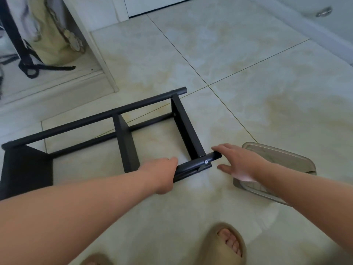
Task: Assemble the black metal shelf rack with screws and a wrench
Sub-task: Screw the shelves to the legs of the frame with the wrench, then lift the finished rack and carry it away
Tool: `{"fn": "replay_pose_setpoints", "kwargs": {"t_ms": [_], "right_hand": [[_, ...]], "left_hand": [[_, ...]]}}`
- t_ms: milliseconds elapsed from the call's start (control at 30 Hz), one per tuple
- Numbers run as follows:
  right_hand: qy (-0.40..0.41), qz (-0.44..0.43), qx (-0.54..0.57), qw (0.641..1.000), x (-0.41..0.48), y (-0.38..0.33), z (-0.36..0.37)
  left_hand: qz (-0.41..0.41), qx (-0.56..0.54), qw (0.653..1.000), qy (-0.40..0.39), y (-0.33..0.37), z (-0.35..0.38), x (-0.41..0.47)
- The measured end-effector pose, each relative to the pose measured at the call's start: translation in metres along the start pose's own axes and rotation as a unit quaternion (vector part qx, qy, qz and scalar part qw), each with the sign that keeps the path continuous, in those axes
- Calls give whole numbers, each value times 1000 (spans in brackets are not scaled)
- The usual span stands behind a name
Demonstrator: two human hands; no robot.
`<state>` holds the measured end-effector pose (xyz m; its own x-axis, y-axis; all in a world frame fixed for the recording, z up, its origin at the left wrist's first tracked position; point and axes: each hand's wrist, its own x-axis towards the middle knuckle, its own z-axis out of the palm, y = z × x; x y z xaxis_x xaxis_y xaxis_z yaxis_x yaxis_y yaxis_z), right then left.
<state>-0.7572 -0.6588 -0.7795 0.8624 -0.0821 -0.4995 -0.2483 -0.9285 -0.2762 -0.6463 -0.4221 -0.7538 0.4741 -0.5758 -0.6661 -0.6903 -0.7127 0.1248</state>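
The pale marbled tile floor [248, 92] runs back to a white door frame and a cabinet with a metal handle [323, 11] at the far right. The black rack [126, 142] lies on its side on the floor, left of centre, its long tubes running from the near left to the far right, with flat cross-plates between them.

The near tube [193, 165] is the one in hand. The left hand [164, 173] wraps round it just left of a small screw [206, 162], fingers curled over the far side. The tube's open end points right, straight at the right hand [240, 161], which is spread and holds nothing. Its forefinger [219, 149] is at or just beside the tube's end; contact cannot be confirmed.

The right hand is therefore nearer that end, and judging by the pose it could close on the tube by moving a little left along its axis.

A lidded plastic box [286, 159] sits on the floor directly under and behind the right wrist, so a pull back to the right could knock it. A tan sandal [223, 243] stands near. A cream bag [49, 35] shows at the far left. No wrench is in view.
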Motion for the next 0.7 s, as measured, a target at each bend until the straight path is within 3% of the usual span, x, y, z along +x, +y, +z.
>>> {"fn": "replay_pose_setpoints", "kwargs": {"t_ms": [400,700], "right_hand": [[10,-13,16,1000,1,-15,-16],[191,-7,119,974,-34,-51,-114]], "left_hand": [[22,52,997,53,-4,-1,-19],[32,53,979,196,-17,-82,-71]]}}
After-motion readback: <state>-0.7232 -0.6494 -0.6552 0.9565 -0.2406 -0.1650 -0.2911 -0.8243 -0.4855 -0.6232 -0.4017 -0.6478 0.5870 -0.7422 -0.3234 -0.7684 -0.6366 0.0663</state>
